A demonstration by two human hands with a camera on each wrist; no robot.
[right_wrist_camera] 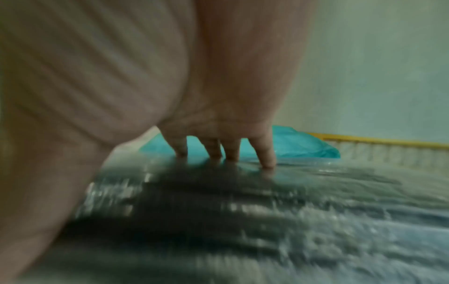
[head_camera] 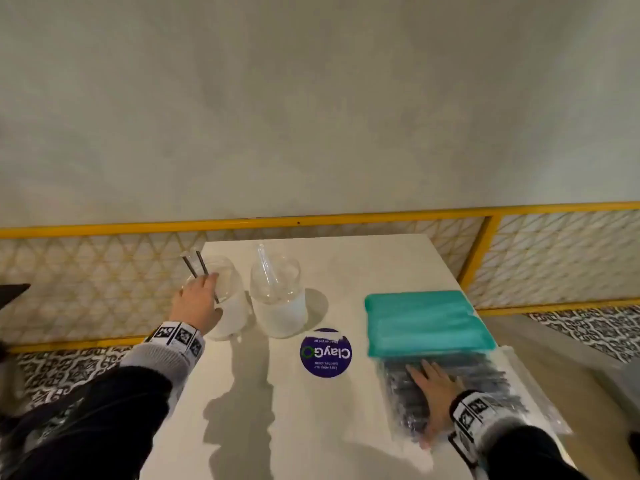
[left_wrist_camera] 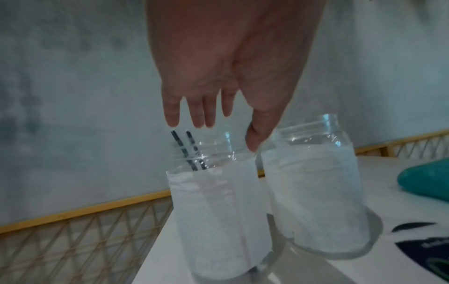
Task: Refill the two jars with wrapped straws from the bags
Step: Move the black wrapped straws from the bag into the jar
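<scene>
Counter [head_camera: 346,427]: pale surface that is carrying two jars at its far left, a round purple sticker in the middle and two bags on its right side.
Left jar [left_wrist_camera: 213,221]: clear jar wrapped in white paper, standing upright at the counter's far left corner; two dark straws [left_wrist_camera: 188,151] are leaning inside it and sticking out above the rim.
Right jar [left_wrist_camera: 313,201]: second paper-wrapped clear jar, standing just beside the first; the head view is showing one clear wrapped straw [head_camera: 268,268] leaning in it.
Left hand [head_camera: 197,303]: reaching over the left jar with fingers [left_wrist_camera: 201,113] extended and spread just above the dark straw tips, the thumb hanging down into the gap between the two jar necks; the fingers are clamping on nothing.
Clear bag [head_camera: 485,386]: transparent bag packed with dark wrapped straws, lying flat at the counter's near right.
Right hand [head_camera: 433,400]: lying flat on the clear bag, fingers [right_wrist_camera: 264,151] straight and slightly apart, their tips pressing on the plastic; the wrist view is blurred.
Teal bag [head_camera: 426,320]: opaque teal bag lying flat just beyond the clear bag, the two edges touching or overlapping.
Sticker [head_camera: 325,353]: purple disc with white lettering, lying between the jars and the bags.
Railing [head_camera: 242,223]: yellow-framed lattice panel running behind the counter, below a plain wall.
</scene>
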